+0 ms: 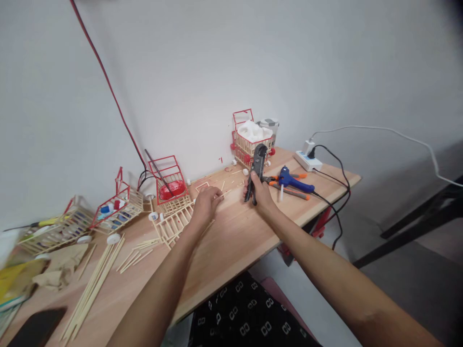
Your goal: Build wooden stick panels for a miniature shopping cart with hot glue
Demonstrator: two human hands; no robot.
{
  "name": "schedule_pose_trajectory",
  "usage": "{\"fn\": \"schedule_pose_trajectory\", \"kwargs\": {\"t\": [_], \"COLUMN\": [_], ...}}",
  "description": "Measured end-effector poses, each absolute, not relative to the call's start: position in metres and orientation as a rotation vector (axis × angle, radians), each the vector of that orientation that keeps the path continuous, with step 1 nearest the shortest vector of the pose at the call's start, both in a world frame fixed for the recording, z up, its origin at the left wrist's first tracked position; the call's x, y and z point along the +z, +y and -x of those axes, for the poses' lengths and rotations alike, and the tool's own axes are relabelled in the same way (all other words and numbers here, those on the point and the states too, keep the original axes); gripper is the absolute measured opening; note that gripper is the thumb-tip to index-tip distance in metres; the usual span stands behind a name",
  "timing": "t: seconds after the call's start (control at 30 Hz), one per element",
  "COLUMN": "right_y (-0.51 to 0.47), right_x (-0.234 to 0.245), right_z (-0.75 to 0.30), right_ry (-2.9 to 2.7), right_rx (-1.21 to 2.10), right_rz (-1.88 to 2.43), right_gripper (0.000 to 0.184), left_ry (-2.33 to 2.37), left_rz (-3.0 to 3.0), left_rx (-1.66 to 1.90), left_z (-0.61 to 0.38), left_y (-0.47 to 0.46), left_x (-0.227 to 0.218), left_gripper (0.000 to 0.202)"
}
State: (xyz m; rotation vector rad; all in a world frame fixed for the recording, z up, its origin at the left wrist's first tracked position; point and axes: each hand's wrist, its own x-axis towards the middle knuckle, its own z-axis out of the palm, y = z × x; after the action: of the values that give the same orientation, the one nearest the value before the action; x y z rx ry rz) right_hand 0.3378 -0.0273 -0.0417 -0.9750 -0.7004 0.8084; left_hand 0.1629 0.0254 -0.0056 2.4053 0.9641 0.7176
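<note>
My right hand (pixel 261 193) is wrapped round a black hand cutter (pixel 258 163), its head pointing up and away from me. To the left, my left hand (pixel 207 205) pinches a thin wooden stick (pixel 226 193), whose end sticks out toward the cutter without touching it. Beside my left wrist lies a flat lattice frame of sticks (pixel 173 224), partly covered by the forearm. Short stick offcuts (pixel 233 180) are scattered beyond both hands.
Small stick-built carts (pixel 249 144) stand along the wall, one holding a red tub (pixel 171 190). A blue glue gun (pixel 294 182) rests on orange-handled pliers (pixel 300 193) near a power strip (pixel 307 161). Long sticks (pixel 94 289) and a phone (pixel 38 327) lie at left.
</note>
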Motion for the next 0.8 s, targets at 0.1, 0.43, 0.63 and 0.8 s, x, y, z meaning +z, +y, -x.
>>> {"fn": "schedule_pose_trajectory", "kwargs": {"t": [0.1,0.43,0.63,0.8], "right_y": [-0.027,-0.026,-0.027,-0.033], "right_x": [-0.043,-0.051,-0.052,-0.047], "right_z": [-0.338,-0.335,-0.335,-0.331], "right_ry": [-0.7,-0.836,-0.908,-1.011], "right_rx": [0.794,0.832,0.784,0.808], "right_rz": [0.979,1.0,1.017,1.031], "right_gripper": [0.051,0.05,0.05,0.046], "left_ry": [0.873,0.676,0.605,0.613], "left_rz": [-2.205,-1.01,-0.942,-0.992], "left_rx": [0.791,0.768,0.714,0.665], "left_z": [-0.156,-0.115,-0.122,-0.127], "left_y": [0.022,-0.02,-0.034,-0.031], "left_x": [0.002,0.016,-0.007,-0.012], "left_gripper": [0.016,0.017,0.015,0.013]}}
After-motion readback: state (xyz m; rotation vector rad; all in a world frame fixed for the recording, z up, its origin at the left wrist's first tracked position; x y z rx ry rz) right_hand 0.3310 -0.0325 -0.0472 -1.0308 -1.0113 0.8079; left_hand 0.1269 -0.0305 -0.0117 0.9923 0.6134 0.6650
